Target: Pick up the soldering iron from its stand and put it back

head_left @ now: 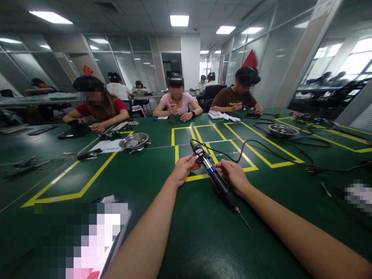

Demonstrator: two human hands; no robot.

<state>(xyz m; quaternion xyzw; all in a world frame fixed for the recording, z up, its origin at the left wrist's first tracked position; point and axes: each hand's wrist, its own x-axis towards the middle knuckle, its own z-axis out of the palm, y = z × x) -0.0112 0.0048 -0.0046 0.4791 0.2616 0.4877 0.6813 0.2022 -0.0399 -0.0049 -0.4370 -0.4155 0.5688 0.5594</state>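
A black and silver electric screwdriver (216,176) with a blue band lies slantwise between my hands, its long thin bit pointing down and to the right, towards me. My left hand (186,168) grips its upper end, near the cable, with thumb and fingers pressed together. On the other side, my right hand (232,174) has its curled fingers against the barrel beside the blue band; its fingertips are partly hidden behind the tool. A black cable (247,144) runs from the top end away to the right.
Yellow tape rectangles mark the green table (192,209). Metal bowls stand at the left (134,141) and right (283,130). Cables lie at the right. Three people sit across the table. A white device (216,114) and gloves (231,117) lie at the far side.
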